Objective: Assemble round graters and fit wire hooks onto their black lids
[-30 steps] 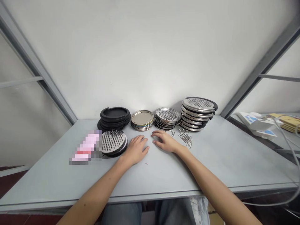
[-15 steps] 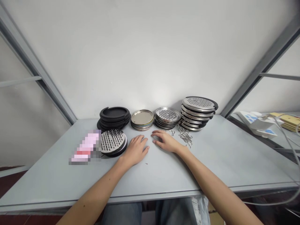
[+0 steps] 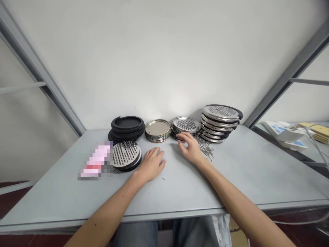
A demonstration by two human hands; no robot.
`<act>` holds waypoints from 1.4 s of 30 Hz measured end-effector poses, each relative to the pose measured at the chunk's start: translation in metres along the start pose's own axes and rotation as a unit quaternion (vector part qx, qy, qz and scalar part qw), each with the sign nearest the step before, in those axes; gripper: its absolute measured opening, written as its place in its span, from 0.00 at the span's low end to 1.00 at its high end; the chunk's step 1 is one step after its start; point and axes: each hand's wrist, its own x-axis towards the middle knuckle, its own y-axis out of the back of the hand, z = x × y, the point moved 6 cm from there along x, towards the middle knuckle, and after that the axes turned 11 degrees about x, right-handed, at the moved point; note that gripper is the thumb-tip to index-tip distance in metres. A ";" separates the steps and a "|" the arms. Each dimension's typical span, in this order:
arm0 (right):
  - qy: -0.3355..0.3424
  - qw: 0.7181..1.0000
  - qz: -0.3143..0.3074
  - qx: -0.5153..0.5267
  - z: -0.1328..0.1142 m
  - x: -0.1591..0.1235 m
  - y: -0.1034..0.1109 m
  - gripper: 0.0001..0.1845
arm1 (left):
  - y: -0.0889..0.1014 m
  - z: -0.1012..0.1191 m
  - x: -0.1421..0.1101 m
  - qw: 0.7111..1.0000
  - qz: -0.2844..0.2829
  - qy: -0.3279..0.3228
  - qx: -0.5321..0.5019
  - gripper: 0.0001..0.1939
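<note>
Now, left hand point(image 3: 151, 164) flat and empty on the grey worktop point(image 3: 64, 195), grater disc on a black base point(image 3: 125, 154) at ten o'clock; right hand point(image 3: 189, 148) arched, fingers point(image 3: 181, 136) open, gripping nothing, tips just at a stack of steel grater discs point(image 3: 185, 124) at twelve o'clock, wire hooks point(image 3: 205, 149) at three; white wall point(image 3: 102, 68) behind.

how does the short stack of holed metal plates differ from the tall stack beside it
The tall stack rises well above the short stack, and its plates look wider. Its layers show black edging, while the short stack looks mostly bare metal. Its layers also sit staggered and tilted, while the short stack lies flatter. Both are topped by a shiny holed plate and stand on the grey table.
</note>
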 end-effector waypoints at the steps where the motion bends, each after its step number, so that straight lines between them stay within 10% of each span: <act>1: 0.011 0.999 0.026 -0.022 -0.001 0.001 0.005 0.14 | 0.000 0.000 0.000 1.000 0.000 -0.001 0.001 0.16; 9: -0.005 0.969 0.092 -0.229 0.017 0.003 0.023 0.20 | 0.001 0.000 -0.001 1.000 -0.001 -0.006 -0.001 0.15; 27: 0.018 0.975 0.138 -0.174 0.016 0.003 0.034 0.15 | 0.000 -0.001 -0.002 1.000 0.005 0.000 -0.022 0.15; 35: 0.081 0.983 -0.139 -0.089 -0.014 0.002 -0.034 0.21 | -0.002 -0.004 0.000 1.000 0.001 0.008 -0.012 0.19; 42: 0.075 0.987 -0.108 -0.097 -0.012 0.032 -0.060 0.31 | 0.002 -0.004 0.001 1.000 -0.011 0.000 -0.016 0.19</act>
